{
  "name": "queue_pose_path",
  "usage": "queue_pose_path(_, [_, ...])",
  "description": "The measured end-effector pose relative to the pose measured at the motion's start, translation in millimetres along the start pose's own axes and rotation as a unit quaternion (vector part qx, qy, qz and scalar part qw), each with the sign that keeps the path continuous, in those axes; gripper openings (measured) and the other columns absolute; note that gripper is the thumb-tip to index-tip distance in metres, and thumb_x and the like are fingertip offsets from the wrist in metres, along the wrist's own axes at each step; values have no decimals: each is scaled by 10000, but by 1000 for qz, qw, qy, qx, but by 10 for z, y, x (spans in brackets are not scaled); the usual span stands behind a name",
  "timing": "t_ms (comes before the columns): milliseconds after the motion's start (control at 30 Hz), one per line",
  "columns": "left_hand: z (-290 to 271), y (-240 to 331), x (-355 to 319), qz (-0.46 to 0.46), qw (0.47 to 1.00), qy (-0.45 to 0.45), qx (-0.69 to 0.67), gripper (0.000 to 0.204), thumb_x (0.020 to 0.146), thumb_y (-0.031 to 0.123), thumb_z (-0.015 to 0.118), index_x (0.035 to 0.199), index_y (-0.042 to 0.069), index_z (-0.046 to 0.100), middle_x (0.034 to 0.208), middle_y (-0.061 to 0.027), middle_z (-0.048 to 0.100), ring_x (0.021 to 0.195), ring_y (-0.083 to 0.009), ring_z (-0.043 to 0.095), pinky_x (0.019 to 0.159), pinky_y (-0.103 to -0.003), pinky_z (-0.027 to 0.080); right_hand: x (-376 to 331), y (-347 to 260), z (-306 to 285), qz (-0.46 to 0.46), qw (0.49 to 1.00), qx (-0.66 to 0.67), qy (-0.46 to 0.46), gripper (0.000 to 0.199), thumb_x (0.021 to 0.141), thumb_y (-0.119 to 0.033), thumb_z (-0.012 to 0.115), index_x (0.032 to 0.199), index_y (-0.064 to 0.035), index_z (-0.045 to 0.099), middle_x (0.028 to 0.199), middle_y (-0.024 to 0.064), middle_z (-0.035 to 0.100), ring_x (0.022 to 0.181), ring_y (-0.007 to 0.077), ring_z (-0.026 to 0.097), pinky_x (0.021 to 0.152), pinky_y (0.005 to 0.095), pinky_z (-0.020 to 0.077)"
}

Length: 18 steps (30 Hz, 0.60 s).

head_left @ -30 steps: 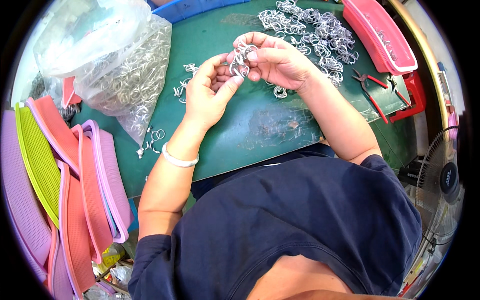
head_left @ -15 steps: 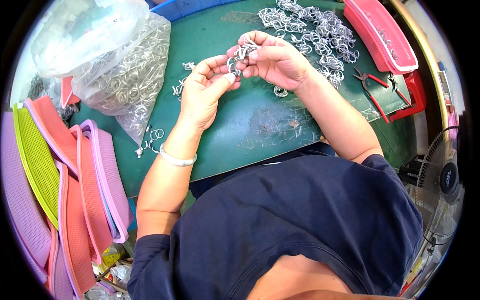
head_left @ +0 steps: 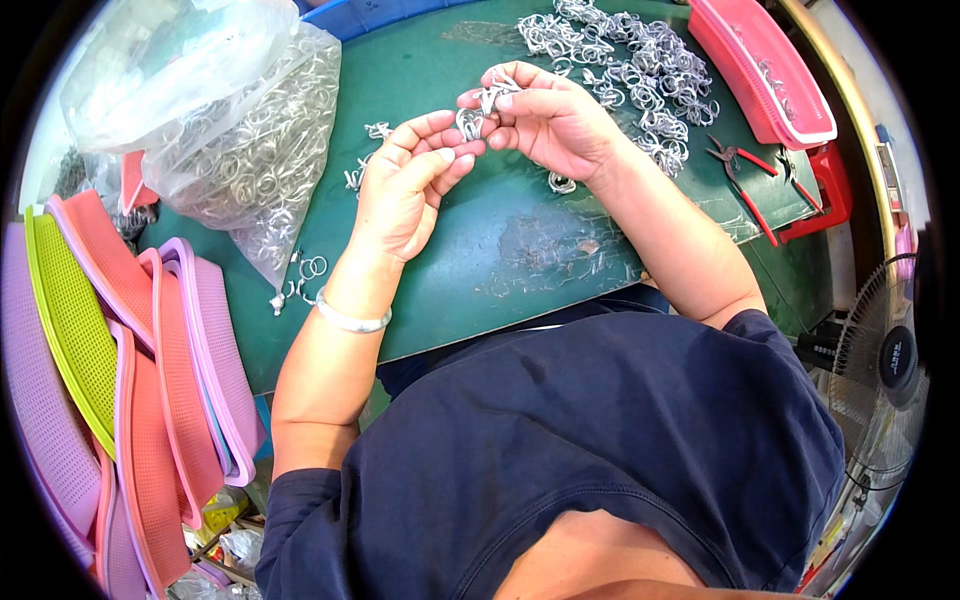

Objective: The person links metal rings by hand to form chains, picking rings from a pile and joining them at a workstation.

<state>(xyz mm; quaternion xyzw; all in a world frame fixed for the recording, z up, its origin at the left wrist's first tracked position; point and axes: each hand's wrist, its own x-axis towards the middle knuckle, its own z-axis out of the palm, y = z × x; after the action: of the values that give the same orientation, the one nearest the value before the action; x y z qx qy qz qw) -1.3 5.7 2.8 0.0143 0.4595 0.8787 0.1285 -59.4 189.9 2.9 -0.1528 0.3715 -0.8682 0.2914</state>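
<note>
My right hand (head_left: 560, 118) is closed on a small bunch of silvery metal rings (head_left: 496, 92), pinched between thumb and fingers above the table. One metal ring (head_left: 468, 124) hangs below the bunch, between the fingertips of both hands. My left hand (head_left: 400, 185), with a silver bangle at the wrist, is beside that ring. Its fingers are apart and its thumb is off the ring; the fingertips are near or touching it. A large heap of similar rings (head_left: 650, 75) lies beyond my right hand. A few loose rings (head_left: 356, 172) lie just left of my left hand.
A clear plastic bag (head_left: 250, 140) full of rings stands on the green table (head_left: 450, 260) at left. Pink and purple perforated baskets (head_left: 215, 350) lean at the left edge. Red-handled pliers (head_left: 742, 185), a pink basket (head_left: 745, 70) and a fan (head_left: 880, 360) are at right.
My left thumb has drawn back from the hanging ring, and the left fingers have loosened and spread a little. My right hand keeps the bunch in almost the same place.
</note>
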Motion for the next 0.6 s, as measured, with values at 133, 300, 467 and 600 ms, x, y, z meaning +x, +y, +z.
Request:
queue_pose_path(133, [14, 12, -6, 0, 1000, -8, 3, 273, 841, 26, 511, 1103, -32, 460, 1013, -121, 554, 931, -205, 585, 806, -251, 505, 8, 16, -3, -2, 1000, 2, 6, 186, 810, 2, 495, 995, -14, 503, 1027, 193, 550, 766, 187, 596, 715, 303, 516])
queue_pose_path(300, [56, 4, -6, -17, 1000, -6, -7, 254, 853, 88, 540, 1070, -21, 466, 976, -112, 581, 901, -180, 590, 784, -257, 507, 7, 53, 3, -7, 1000, -21, -14, 183, 804, -11, 512, 986, -25, 503, 1003, 170, 561, 760, 184, 592, 685, 298, 515])
queue_pose_path(467, [14, -15, -3, -34, 999, 6, 39, 220, 863, 87, 517, 1055, -14, 480, 947, -96, 586, 813, -151, 585, 719, -248, 500, -16, 30, 88, 0, 998, -19, -53, 181, 784, 2, 525, 961, -31, 509, 976, 156, 571, 749, 181, 592, 644, 292, 507])
queue_pose_path(600, [-71, -31, 25, -45, 999, 19, -1, 165, 871, 79, 483, 1014, 1, 511, 894, -82, 587, 763, -160, 579, 669, -258, 491, -33, 10, 88, -2, 997, -16, -69, 209, 787, -12, 529, 992, -42, 503, 988, 156, 564, 761, 178, 579, 633, 283, 493])
